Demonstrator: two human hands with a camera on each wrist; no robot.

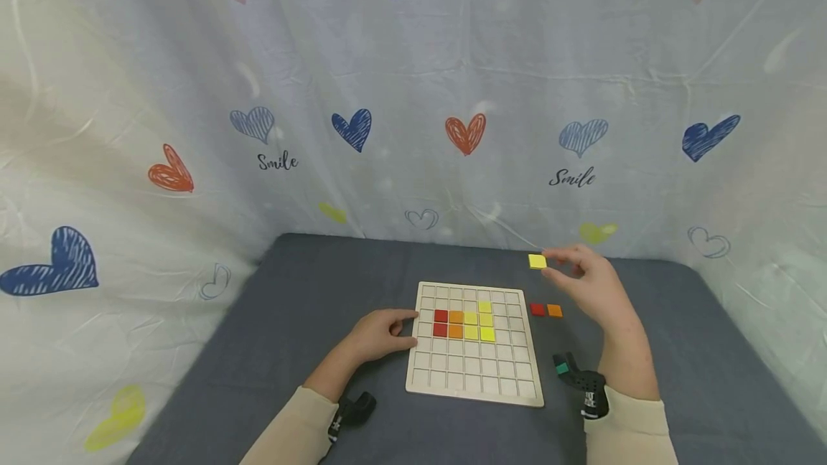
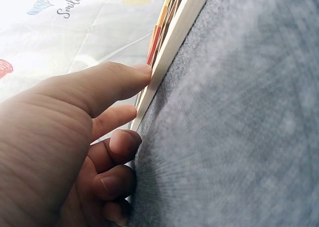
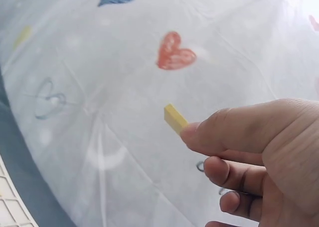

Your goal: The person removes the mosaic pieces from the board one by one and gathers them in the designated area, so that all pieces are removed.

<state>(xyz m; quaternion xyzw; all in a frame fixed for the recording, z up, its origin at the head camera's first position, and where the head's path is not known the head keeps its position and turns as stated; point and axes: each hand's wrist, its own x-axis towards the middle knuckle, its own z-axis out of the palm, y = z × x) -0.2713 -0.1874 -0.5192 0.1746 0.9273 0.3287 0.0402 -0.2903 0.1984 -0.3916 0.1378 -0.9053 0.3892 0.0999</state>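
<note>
A pale wooden grid board (image 1: 474,384) lies on the cloth, with red tiles (image 1: 440,329), orange tiles (image 1: 455,331) and several yellow tiles (image 1: 487,334) in its middle cells. At the board's left edge, my left hand (image 1: 377,336) touches the rim with thumb and index fingertips; its other fingers are loosely curled in the left wrist view. My right hand (image 1: 591,285) pinches a single yellow tile (image 3: 174,118) between thumb and finger, raised beyond the board's far right corner. A loose red tile (image 1: 538,310) and a loose orange tile (image 1: 554,311) lie below that hand, right of the board.
A dark grey cloth (image 1: 310,293) covers the table. Behind it and at the sides hangs a white curtain (image 1: 400,77) printed with hearts. Each wrist wears a black strapped camera, the right one (image 1: 584,382) near the board's right edge.
</note>
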